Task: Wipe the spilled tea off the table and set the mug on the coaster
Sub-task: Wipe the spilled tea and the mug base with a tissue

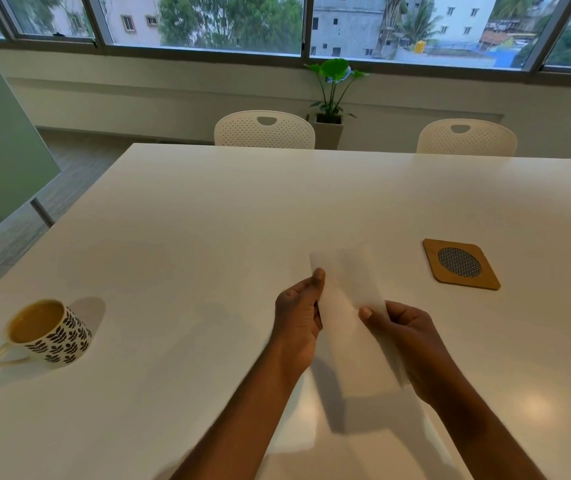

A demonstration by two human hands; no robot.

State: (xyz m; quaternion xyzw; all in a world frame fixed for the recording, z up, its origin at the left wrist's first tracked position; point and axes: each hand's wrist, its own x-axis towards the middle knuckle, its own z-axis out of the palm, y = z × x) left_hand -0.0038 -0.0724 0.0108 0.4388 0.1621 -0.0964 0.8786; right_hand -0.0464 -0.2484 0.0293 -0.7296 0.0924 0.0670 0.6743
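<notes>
We pinch a tissue (350,317) between left hand (299,318) and right hand (405,336); the mug (48,332) sits near the table's (242,202) left edge. Fold it thick before wiping.

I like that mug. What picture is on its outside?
The mug is cream with dark leaf sprigs all over, seen best in the head view.

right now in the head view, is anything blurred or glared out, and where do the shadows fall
Head view: the white paper tissue held by the left hand and right hand is motion-blurred; the leaf-patterned mug of tea and wooden square coaster look sharp; soft glare spots sit on the glossy white table; the mug's shadow falls behind it; wide-angle distortion bends the window frames.
</notes>
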